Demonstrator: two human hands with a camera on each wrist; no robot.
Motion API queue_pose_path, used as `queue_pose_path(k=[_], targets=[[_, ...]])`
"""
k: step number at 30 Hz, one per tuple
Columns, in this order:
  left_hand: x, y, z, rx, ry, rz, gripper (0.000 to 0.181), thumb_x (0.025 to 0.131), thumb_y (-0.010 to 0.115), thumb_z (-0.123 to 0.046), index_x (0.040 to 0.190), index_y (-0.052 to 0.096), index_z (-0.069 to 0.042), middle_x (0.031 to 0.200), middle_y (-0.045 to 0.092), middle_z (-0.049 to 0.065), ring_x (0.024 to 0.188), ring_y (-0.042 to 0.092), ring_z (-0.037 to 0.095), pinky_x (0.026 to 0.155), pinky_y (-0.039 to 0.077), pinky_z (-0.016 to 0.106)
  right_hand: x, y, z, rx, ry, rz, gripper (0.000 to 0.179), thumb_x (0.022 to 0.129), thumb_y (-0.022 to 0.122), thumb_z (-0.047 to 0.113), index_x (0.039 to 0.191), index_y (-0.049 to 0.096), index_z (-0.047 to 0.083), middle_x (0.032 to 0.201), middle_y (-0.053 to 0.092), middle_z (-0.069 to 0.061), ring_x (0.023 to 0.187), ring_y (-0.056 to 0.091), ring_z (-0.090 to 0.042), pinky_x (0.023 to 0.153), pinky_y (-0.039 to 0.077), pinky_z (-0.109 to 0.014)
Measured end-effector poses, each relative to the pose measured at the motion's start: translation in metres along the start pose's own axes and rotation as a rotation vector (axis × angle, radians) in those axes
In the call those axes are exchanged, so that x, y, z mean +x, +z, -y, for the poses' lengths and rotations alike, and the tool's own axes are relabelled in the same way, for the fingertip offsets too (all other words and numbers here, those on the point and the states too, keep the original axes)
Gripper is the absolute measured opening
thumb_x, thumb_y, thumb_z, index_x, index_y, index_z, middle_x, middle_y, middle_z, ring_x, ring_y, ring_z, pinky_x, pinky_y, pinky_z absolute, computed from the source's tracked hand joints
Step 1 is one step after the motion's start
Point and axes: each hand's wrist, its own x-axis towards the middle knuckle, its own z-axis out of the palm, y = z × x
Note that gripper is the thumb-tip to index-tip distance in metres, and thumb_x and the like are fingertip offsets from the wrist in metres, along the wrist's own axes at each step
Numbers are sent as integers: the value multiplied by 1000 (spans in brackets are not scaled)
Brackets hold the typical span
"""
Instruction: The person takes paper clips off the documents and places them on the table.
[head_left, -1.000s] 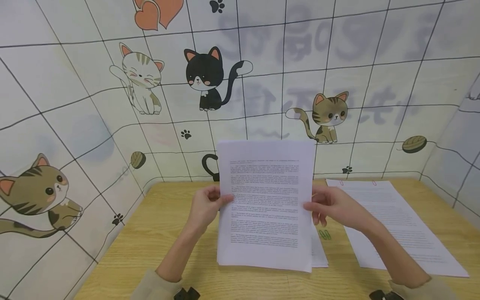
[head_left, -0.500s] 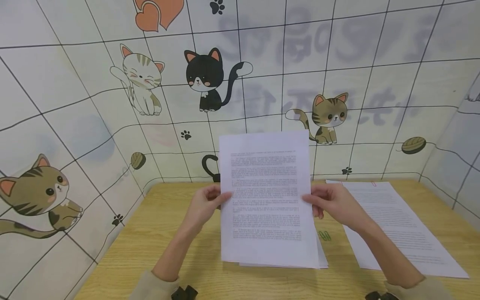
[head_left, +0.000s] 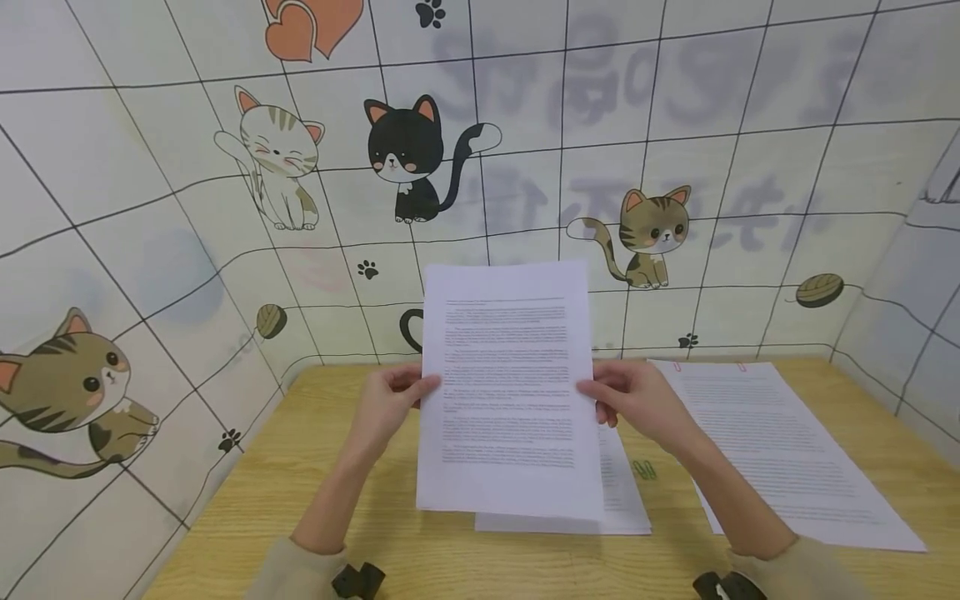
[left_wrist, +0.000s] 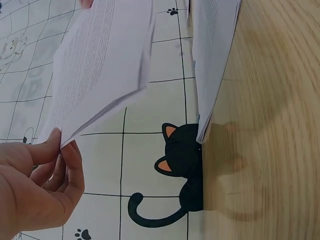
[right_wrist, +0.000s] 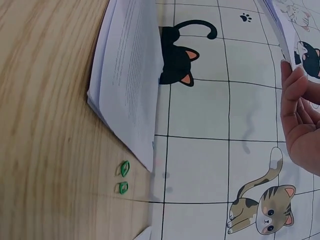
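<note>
In the head view, a thin stack of printed sheets (head_left: 506, 392) is held up above the table, its printed side facing me. My left hand (head_left: 386, 410) pinches its left edge, thumb in front and fingers behind. My right hand (head_left: 639, 403) pinches the right edge in the same way. Below and partly behind it lies a second pile of printed paper (head_left: 628, 496) on the table. The left wrist view shows the left hand (left_wrist: 42, 182) gripping a corner of the held sheets (left_wrist: 100, 65). In the right wrist view, the right hand (right_wrist: 301, 117) grips their edge.
Green paper clips (head_left: 643, 470) lie on the wooden table (head_left: 247, 500), right of the lower pile. Further right are printed sheets (head_left: 795, 450) with two pinkish-red clips (head_left: 742, 367) at their top edge. A wall (head_left: 517, 225) with cat drawings stands behind the table.
Both hands have raised the held stack and shifted it left, its lower edge now farther from the table's front. More of the pile beneath shows. The clips and the right-hand sheets stay put.
</note>
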Motion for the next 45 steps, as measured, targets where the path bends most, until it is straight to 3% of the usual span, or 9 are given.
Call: queue_pose_path(k=[8, 15, 22, 32, 36, 42, 45], targets=[[11, -13, 14, 71, -47, -94, 20, 90, 76, -6, 106, 74, 5, 88, 72, 9, 75, 59, 16, 69, 50, 25, 16, 27, -4, -49, -12, -45, 16, 95, 72, 17, 101, 70, 2, 60, 59, -5, 50, 53, -18, 48, 43, -27], [19, -30, 28, 124, -102, -134, 24, 92, 76, -10, 111, 72, 4, 94, 72, 12, 78, 61, 16, 70, 51, 22, 30, 53, -3, -46, 50, -72, 14, 94, 73, 16, 91, 67, 4, 57, 59, -4, 50, 53, -16, 49, 43, -25], [20, -45, 35, 174, -110, -149, 27, 93, 74, -11, 114, 70, 6, 97, 72, 14, 79, 61, 15, 68, 50, 22, 37, 79, -1, -26, 99, -103, 12, 94, 70, 7, 99, 63, -2, 59, 59, -3, 51, 55, -14, 49, 42, -22], [23, -69, 45, 242, -142, -183, 29, 94, 73, -12, 116, 69, 6, 97, 71, 13, 79, 59, 14, 66, 49, 20, 47, 109, 3, 34, 144, -65, 17, 95, 65, -1, 110, 62, -6, 72, 64, -4, 58, 59, -14, 61, 53, -33], [24, -78, 49, 260, -154, -192, 29, 94, 73, -11, 117, 69, 7, 96, 70, 13, 79, 59, 14, 66, 48, 20, 51, 119, 5, 38, 163, -43, 13, 95, 64, 1, 107, 63, -6, 69, 63, -4, 58, 59, -15, 62, 53, -31], [25, -91, 54, 327, -152, -218, 29, 93, 73, -11, 115, 69, 7, 94, 69, 14, 79, 58, 16, 64, 47, 22, 56, 133, 9, 64, 177, -14, 11, 95, 64, 1, 102, 62, -6, 68, 65, -6, 62, 67, -28, 59, 54, -26], [25, -97, 57, 364, -162, -221, 30, 93, 73, -12, 115, 69, 7, 96, 70, 15, 80, 59, 18, 65, 47, 23, 59, 140, 10, 76, 183, -10, 11, 94, 65, 0, 101, 61, -7, 68, 67, -8, 60, 66, -24, 58, 55, -26]])
